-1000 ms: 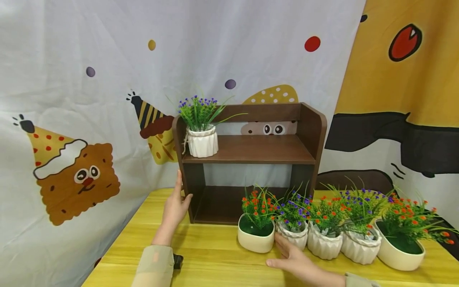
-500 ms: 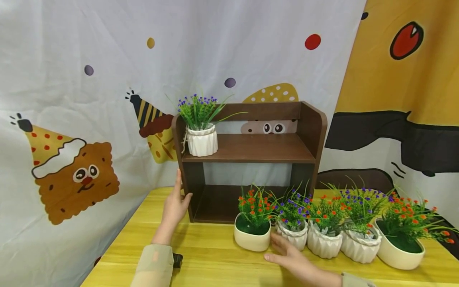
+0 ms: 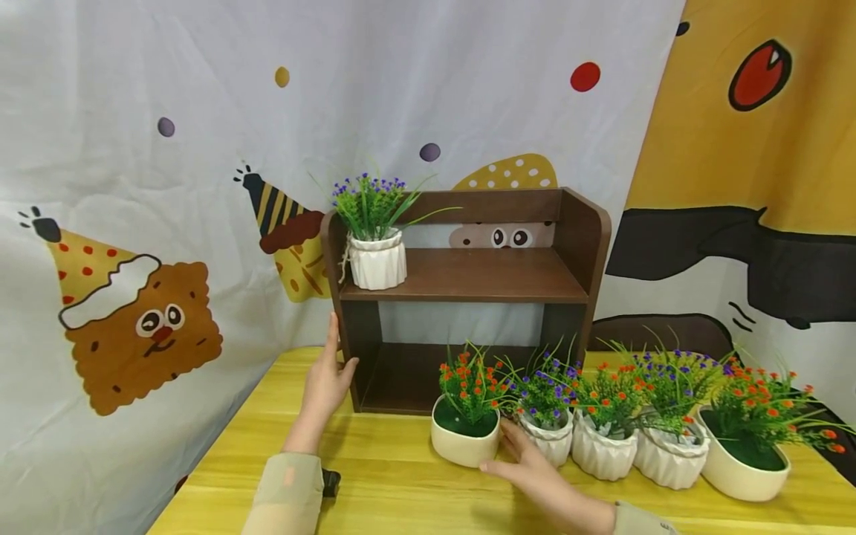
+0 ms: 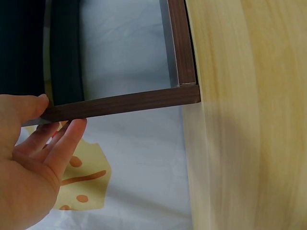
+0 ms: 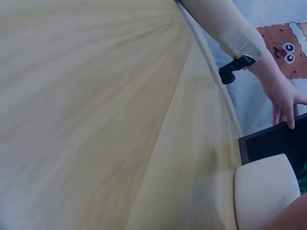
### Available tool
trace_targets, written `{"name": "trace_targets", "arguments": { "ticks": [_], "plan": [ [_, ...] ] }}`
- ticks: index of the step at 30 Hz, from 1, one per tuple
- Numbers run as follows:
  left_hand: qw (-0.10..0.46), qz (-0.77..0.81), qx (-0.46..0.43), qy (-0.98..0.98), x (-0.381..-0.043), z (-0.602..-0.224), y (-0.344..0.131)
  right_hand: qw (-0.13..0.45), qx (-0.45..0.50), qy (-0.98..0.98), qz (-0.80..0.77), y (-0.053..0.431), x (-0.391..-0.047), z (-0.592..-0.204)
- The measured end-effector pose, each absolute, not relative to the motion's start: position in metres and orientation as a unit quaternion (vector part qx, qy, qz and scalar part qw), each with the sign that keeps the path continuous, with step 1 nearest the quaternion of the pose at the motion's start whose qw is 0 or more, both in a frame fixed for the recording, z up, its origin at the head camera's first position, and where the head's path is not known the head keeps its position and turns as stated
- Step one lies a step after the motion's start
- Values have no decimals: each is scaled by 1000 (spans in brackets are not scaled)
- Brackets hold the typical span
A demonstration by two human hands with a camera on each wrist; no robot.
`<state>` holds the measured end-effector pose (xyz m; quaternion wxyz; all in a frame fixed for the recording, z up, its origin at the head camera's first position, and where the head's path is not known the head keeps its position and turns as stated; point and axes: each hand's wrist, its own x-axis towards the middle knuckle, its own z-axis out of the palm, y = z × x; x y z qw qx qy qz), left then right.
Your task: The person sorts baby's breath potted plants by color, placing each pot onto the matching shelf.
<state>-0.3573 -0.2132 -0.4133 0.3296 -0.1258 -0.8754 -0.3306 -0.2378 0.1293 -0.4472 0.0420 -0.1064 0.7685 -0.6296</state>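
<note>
A dark brown two-tier shelf stands on the wooden table. My left hand holds its left side panel, with the thumb on the inner face and the fingers outside, as the left wrist view shows. My right hand presses against the right side of an oval cream flowerpot with orange flowers; its thumb lies by the pot's front. In the right wrist view the cream pot sits on the tabletop. On the upper shelf's left end stands a white pleated pot with purple flowers.
Right of my hand stand several potted flowers in a row: a white pot with purple flowers, another white pot with orange ones, a third, and an oval cream pot. A printed curtain hangs behind the table.
The oval cream pot with orange flowers has slid a little left along the table, my right hand moving with it. My left hand has stayed on the shelf's side.
</note>
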Motion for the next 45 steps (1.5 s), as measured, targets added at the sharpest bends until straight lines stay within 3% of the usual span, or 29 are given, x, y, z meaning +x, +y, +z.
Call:
{"name": "trace_targets", "arguments": {
  "ticks": [6,22,45],
  "plan": [
    [329,-327,-127,-877,-357,-413,-211,-3,-95,759,-644,118,-247,-459],
    [339,-323,-126,-875,-358,-412,-215,-38,-39,802,-595,101,-279,-467],
    [339,-321,-128,-875,-357,-414,-213,-87,-53,803,-587,92,-294,-476]
  ]
}}
